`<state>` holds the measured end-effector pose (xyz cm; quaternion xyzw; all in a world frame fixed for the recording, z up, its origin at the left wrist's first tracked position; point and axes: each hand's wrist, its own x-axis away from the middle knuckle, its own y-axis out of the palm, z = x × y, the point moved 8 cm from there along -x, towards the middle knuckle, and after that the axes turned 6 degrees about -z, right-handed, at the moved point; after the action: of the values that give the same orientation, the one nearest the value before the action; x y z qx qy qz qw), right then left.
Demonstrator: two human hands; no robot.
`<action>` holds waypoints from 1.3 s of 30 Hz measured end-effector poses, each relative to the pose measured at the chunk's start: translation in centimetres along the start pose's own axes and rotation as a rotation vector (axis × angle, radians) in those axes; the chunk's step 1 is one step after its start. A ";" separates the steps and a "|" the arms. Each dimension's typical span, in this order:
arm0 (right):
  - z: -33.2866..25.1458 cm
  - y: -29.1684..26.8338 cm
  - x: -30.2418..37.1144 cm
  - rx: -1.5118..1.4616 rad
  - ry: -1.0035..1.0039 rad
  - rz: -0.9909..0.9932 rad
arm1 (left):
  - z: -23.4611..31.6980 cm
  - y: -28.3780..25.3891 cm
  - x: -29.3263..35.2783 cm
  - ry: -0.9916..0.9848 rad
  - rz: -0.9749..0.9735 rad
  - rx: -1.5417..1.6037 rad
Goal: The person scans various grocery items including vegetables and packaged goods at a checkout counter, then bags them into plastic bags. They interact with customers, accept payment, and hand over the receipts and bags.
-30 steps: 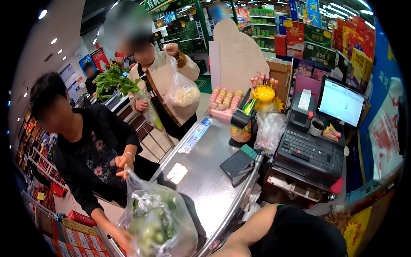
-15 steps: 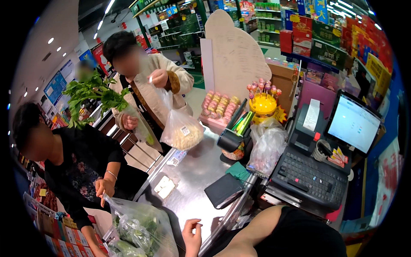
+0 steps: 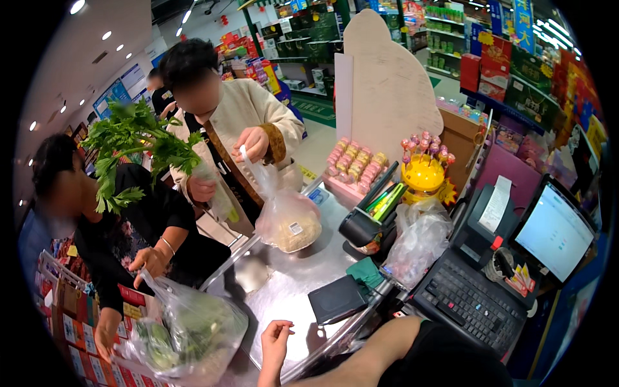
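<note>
Here | left hand [image 3: 275, 343] loosely curled, partly spread | over metal counter [image 3: 274, 298], near flat black case [image 3: 336, 299] | contact unclear

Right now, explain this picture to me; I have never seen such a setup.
There is no robot here: you see a person's own view. A wide camera on the head looks down, so straight edges bend toward the rim. The wearer's hand, low in the middle, is probably the left one; it is loosely curled and seems to hold nothing. The right hand is out of view. On the metal counter lies a dark flat case, with a green cloth beside it. Across the counter, a person in black holds a clear bag of vegetables; a person in a cream jacket holds leafy greens and a bag of pale food. A keyboard and a screen stand at the right.
</note>
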<state>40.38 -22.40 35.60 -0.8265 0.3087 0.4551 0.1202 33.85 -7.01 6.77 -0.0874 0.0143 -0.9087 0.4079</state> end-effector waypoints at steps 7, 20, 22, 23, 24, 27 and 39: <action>-1.6 -2.3 -1.1 -0.264 0.121 0.092 | -3.0 1.0 0.9 -0.101 -0.079 -0.027; 1.5 1.7 -3.6 -0.759 0.182 -0.162 | -5.5 0.4 2.5 -0.027 -0.078 0.102; 2.5 2.3 -3.8 -0.824 0.030 -0.130 | -5.5 0.7 2.5 -0.033 -0.076 0.116; 2.8 2.4 -4.0 -0.850 -0.023 -0.122 | -5.2 0.5 2.5 -0.047 -0.074 0.117; 3.3 2.6 -4.3 -0.882 -0.027 -0.140 | -5.0 0.2 2.8 -0.065 -0.060 0.118; 3.3 2.6 -5.2 -0.912 -0.025 -0.150 | -5.5 -0.4 3.5 -0.077 -0.001 0.136; 8.1 -1.6 -3.7 -1.002 0.121 0.126 | -6.5 -2.8 4.6 -0.075 0.108 0.130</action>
<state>34.47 -15.76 34.03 -0.7873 0.1080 0.5051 -0.3368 27.71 -8.89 1.35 -0.0937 -0.0550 -0.8805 0.4613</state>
